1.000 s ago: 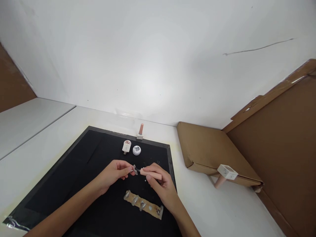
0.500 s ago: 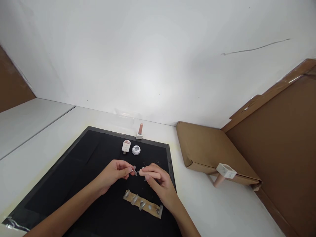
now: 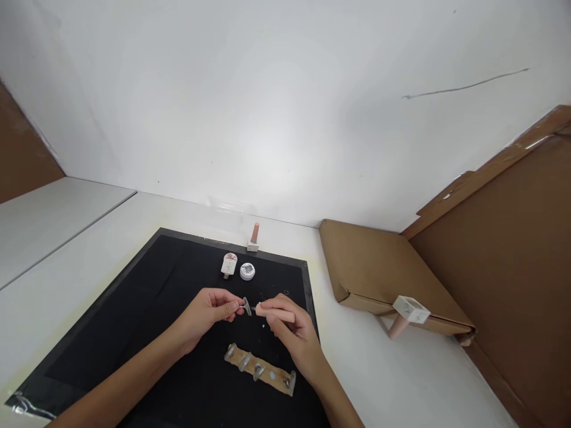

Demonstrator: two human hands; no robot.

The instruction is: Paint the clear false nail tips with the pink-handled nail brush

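Note:
My left hand [image 3: 217,309] pinches a thin stem that carries a clear false nail tip [image 3: 247,306]. In my right hand [image 3: 289,330] is a nail polish brush with a pink cap handle [image 3: 276,313], its dark bristle end pointing left, close to the nail tip; whether they touch I cannot tell. Below the hands lies a tan strip [image 3: 263,370] bearing several clear nail tips. Beyond my hands are a white nail polish bottle [image 3: 229,263] with its bare neck toward me, and a small round white jar [image 3: 247,271].
A white bottle with a pink cap [image 3: 254,236] stands at the far edge of the black mat [image 3: 178,261]. Another pink-capped white bottle [image 3: 411,310] is at the right, cap downward, beside a flat cardboard box [image 3: 388,261]. A white wall rises behind.
The nail tip has turned on its stem, so its broad face shows more. My right hand with the brush has shifted slightly right, and the gap to the nail tip looks similar.

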